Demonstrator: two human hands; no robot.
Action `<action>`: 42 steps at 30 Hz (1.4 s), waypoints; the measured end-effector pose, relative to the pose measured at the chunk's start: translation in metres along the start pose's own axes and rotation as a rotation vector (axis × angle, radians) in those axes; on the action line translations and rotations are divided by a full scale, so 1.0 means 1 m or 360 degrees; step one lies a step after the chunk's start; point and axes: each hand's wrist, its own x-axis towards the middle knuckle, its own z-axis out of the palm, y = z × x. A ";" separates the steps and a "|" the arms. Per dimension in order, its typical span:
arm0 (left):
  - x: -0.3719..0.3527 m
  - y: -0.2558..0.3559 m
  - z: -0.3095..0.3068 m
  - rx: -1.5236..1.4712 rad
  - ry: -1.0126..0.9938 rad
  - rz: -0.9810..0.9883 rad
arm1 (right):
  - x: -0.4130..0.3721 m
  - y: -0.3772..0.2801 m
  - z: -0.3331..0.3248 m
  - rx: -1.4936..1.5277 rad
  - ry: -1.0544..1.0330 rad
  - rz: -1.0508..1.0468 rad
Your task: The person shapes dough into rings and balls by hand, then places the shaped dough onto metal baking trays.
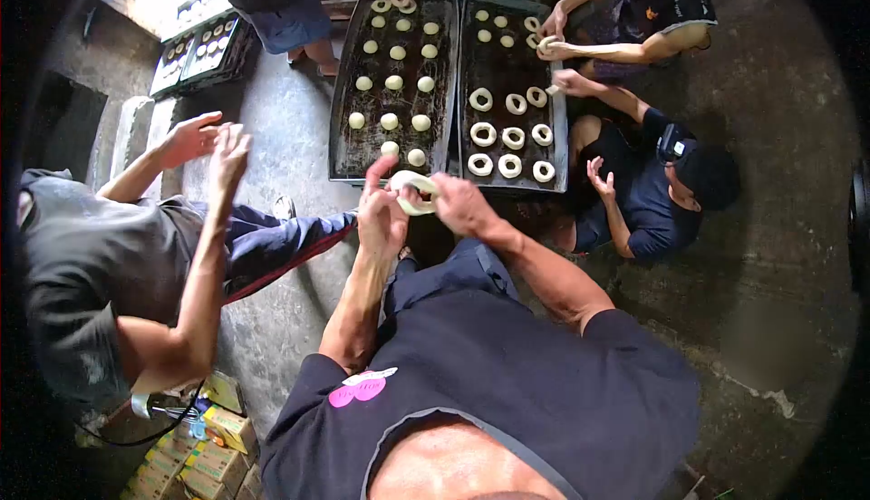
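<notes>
A pale dough ring (412, 180) hangs between my two hands, just past the near edge of the left tray (347, 151). My left hand (382, 215) has its fingers at the ring's left side, one finger raised. My right hand (462, 203) is closed on the ring's right side. Beyond them, round dough balls (389, 121) lie in rows on the dark left tray, with two rings at its far end. The right tray (559, 151) bears several dough rings (509, 166) in its near part and small balls (482, 15) at its far end.
A person (118, 255) stands at the left with both hands raised. Another person (281, 2) works at the far left of the trays. Two people (671, 192) are at the right, hands near the right tray. Trays (213, 47) stand at the upper left; yellow boxes (217, 459) lie lower left.
</notes>
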 end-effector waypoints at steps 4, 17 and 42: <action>-0.024 -0.007 -0.006 0.0765 -0.0084 -0.0862 | 0.004 -0.002 -0.009 0.1681 0.0283 0.0428; 0.059 -0.033 0.009 0.0556 -0.0030 -0.0313 | -0.021 0.042 -0.075 0.1446 -0.0363 0.0620; -0.043 -0.146 -0.214 0.1556 0.1675 -0.1187 | 0.311 0.524 -0.059 0.0128 0.0632 0.0940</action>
